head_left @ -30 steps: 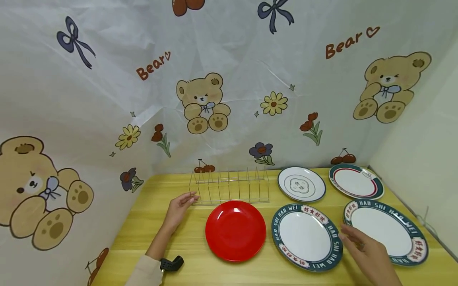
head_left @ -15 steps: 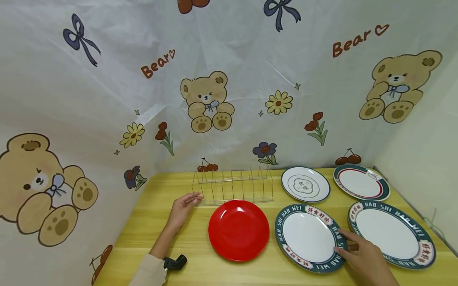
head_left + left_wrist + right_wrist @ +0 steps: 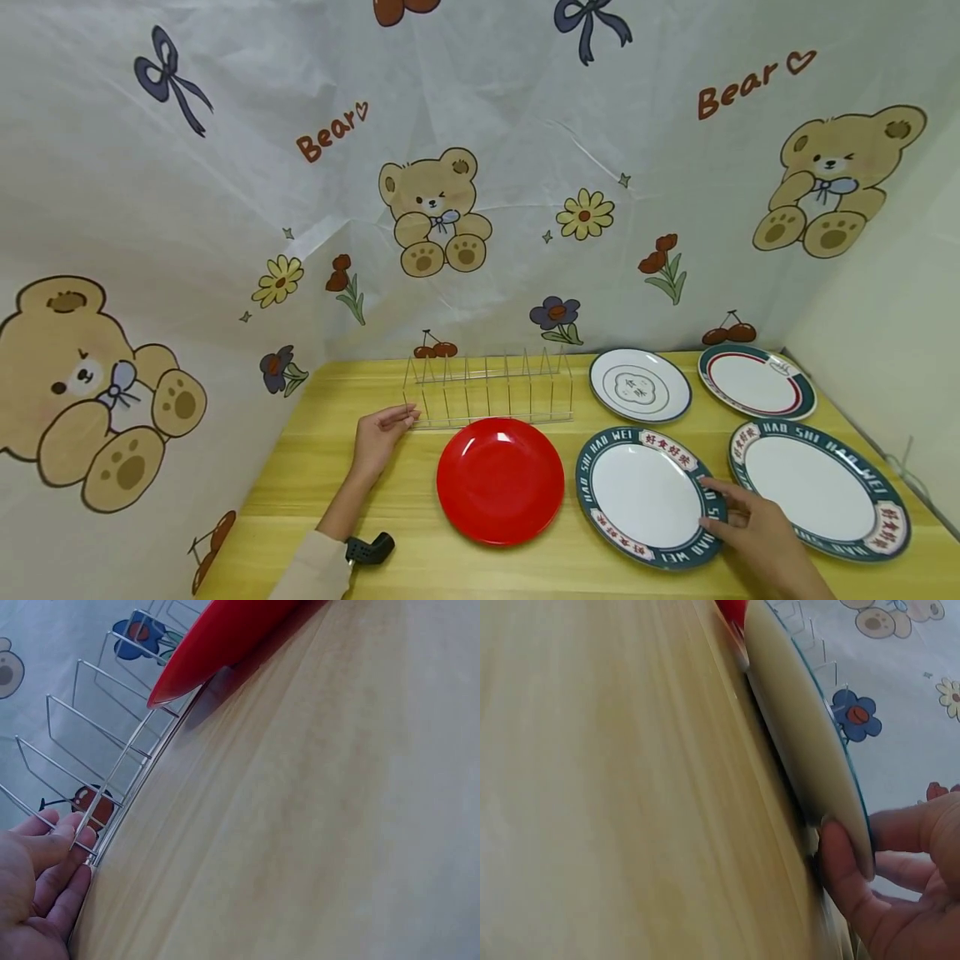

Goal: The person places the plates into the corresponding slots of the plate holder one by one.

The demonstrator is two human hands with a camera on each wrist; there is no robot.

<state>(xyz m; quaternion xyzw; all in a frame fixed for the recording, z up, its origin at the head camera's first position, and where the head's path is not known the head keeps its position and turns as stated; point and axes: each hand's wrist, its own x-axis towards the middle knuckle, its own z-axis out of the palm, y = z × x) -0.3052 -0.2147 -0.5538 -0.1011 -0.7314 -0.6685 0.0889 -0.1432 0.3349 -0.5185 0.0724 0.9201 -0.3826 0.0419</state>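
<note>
At the near left corner of a wire dish rack, my left hand grips the end wires between thumb and fingers. The left wrist view shows the fingertips around the rack's lower wire. My right hand pinches the right rim of a round white plate with a green lettered border. In the right wrist view the thumb is on one face of that plate's edge and the fingers are on the other. A red plate lies in front of the rack, between the hands.
To the right lies an oval green-bordered plate. Behind are a small white plate with a dark rim and a green-and-red-rimmed plate. A bear-print cloth covers the back and left, above the wooden table.
My right hand has moved left from beside the lettered plate and taken hold of its rim. The left hand stays at the rack. The head view has shifted slightly.
</note>
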